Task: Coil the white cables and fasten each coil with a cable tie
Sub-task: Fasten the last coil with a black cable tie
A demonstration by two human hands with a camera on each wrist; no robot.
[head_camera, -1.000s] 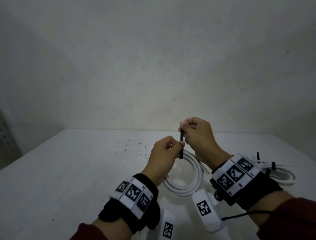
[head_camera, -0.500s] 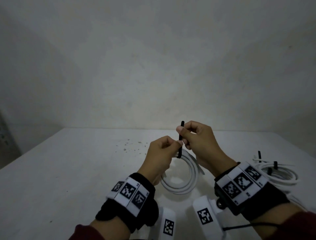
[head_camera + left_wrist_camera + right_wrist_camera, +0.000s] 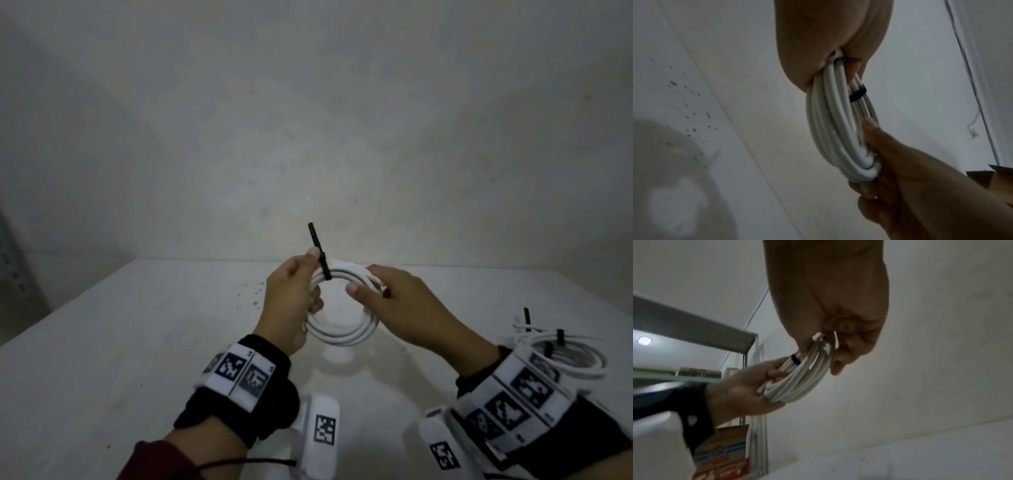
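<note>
A white cable coil is held above the table between both hands, its ring facing me. My left hand grips the coil's left side, where a black cable tie wraps it and sticks up and to the left. My right hand grips the right side, thumb across the strands. In the left wrist view the tie bands the coil just below my left hand, and my right hand holds the far end. The right wrist view shows the coil between my right hand and left hand.
Other white coils with black ties lie at the table's right. Dark specks mark the white table left of my hands. A plain wall stands behind. A metal shelf with cardboard boxes is off to the left.
My right hand let go of the tie's tail and took the coil's right side. The coil rose and turned to face me. The tail now leans up and left.
</note>
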